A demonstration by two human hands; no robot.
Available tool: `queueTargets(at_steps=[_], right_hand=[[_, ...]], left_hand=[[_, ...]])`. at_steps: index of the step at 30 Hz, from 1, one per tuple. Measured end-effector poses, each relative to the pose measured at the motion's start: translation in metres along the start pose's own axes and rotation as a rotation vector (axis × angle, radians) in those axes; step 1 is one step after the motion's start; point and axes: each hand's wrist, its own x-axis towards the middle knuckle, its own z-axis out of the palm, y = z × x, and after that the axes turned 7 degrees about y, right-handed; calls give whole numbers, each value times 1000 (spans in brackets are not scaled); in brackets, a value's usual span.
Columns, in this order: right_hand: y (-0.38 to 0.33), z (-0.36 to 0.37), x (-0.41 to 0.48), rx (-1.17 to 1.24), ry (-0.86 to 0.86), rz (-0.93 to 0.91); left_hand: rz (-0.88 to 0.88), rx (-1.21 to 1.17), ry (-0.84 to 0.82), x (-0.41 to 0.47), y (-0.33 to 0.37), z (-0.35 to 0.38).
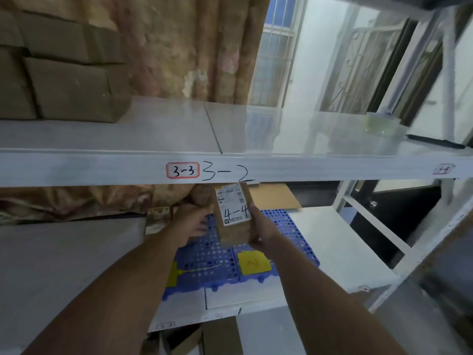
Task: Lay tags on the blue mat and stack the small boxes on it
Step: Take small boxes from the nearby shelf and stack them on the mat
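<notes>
A blue perforated mat (204,260) lies on the lower white shelf. A yellow tag (253,262) marked with a 2 rests on its front right part, and another yellow tag (172,275) shows at its front left edge, partly behind my left forearm. My left hand (192,221) and my right hand (261,226) grip the two sides of a small brown box (234,226) with a white label reading 4-4, held just above the mat. A second brown parcel (201,196) sits behind my left hand, mostly hidden.
The upper shelf beam (230,170) marked 3-3 and 3-2 hangs right above my hands. Cardboard boxes (64,73) stack on the upper shelf at left. A flat cardboard sheet (273,196) lies behind the mat. A small printed carton (157,219) stands left of the mat.
</notes>
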Motion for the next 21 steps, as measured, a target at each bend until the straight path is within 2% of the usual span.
queueTargets(at_steps=[3, 7, 14, 21], right_hand=[[6, 21, 38, -176, 28, -9], [8, 29, 67, -572, 82, -219], [26, 37, 116, -640, 110, -348], [45, 52, 143, -683, 94, -381]], left_hand=[[10, -25, 36, 21, -8, 9], [23, 44, 145, 49, -18, 19], [-13, 187, 400, 91, -44, 39], [-3, 380, 462, 122, -71, 41]])
